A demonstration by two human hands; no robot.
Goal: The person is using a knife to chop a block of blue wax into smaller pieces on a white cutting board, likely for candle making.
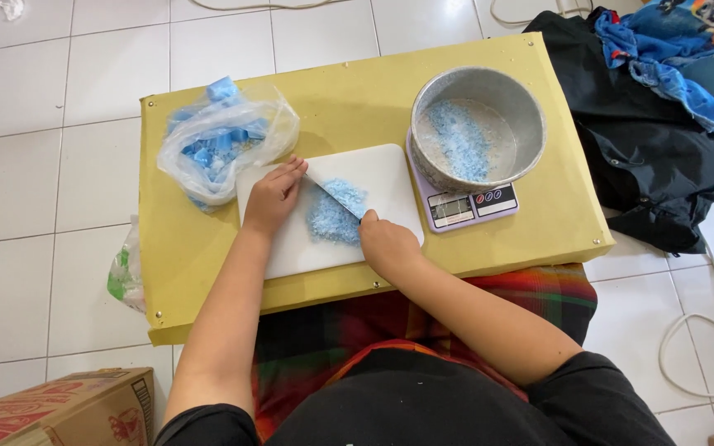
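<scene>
Right hand (387, 245) grips a knife (336, 194) over blue shavings (334, 216); left hand (272, 196) presses flat on the board (390, 177).

On the white cutting board (390, 177), the blue shavings (334, 216) and the knife (336, 192) fill the middle between the left hand (270, 200) and right hand (388, 245), leaving bare board only along its far right part and near edge. The clear bag of blue pieces (221, 140) blocks the board's far left corner, and the metal bowl (478, 128) on the kitchen scale (464, 206) stands just beside its right edge. The yellow table (357, 99) lies open in the strip between bag and bowl and along its left side.
</scene>
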